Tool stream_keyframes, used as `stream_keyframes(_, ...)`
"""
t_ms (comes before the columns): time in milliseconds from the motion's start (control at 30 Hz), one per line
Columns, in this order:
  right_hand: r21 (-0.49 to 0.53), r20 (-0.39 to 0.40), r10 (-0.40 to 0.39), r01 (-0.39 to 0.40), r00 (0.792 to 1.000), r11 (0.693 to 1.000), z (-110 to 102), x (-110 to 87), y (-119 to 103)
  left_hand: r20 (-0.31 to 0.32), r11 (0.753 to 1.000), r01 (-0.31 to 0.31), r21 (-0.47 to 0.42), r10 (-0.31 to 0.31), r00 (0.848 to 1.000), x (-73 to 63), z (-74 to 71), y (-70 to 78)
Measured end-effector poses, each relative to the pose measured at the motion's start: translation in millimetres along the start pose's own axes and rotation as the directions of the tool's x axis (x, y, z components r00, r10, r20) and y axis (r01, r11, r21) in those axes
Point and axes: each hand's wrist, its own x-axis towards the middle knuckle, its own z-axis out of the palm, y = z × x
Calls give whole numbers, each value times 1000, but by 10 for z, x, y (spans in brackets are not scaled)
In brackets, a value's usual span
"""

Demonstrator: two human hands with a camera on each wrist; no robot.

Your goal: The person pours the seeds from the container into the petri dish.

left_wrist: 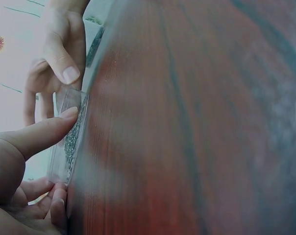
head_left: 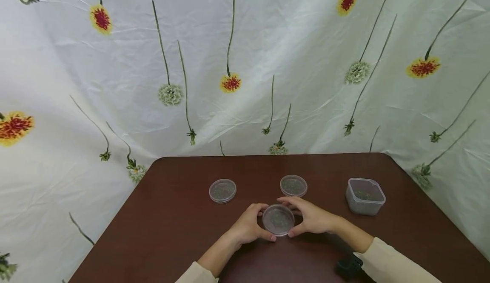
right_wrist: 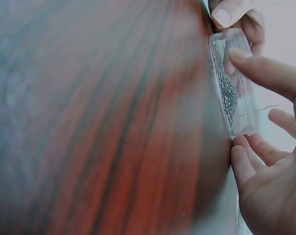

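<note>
A clear round petri dish (head_left: 278,220) with dark grey grains inside is held between both hands near the middle of the table. My left hand (head_left: 250,224) grips its left side, thumb on the near edge and fingers round the far edge. On the opposite side my right hand (head_left: 311,215) holds it the same way. Seen edge-on in the left wrist view, the dish (left_wrist: 72,137) has the left thumb against its wall. The grains lie heaped low in the dish (right_wrist: 231,88) in the right wrist view.
Two more petri dishes stand farther back, one at the left (head_left: 223,190) and one (head_left: 293,185) just behind the right hand. A clear square tub (head_left: 365,196) with dark contents sits at the right. The brown table (head_left: 183,232) ends at a flowered cloth (head_left: 214,117).
</note>
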Motion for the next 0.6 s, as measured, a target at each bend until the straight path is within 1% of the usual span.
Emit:
stream_keyframes(67, 4, 0, -8, 8, 1000, 1000, -14, 0, -1, -1, 1000, -3, -1, 3, 1000, 5, -4, 6)
stream_keyframes(333, 11, -8, 5, -5, 1000, 1000, -60, -48, 5, 2, 1000, -8, -15, 8, 1000, 17, 6, 14)
stream_keyframes(433, 5, -9, 2, -2, 1000, 1000, -84, -34, -6, 15, 1000, -12, -24, 12, 1000, 31, -22, 2)
stream_keyframes(600, -22, -22, 2, -2, 1000, 1000, -155, -40, -57, 64, 997, -24, -79, 29, 998, 53, -103, -20)
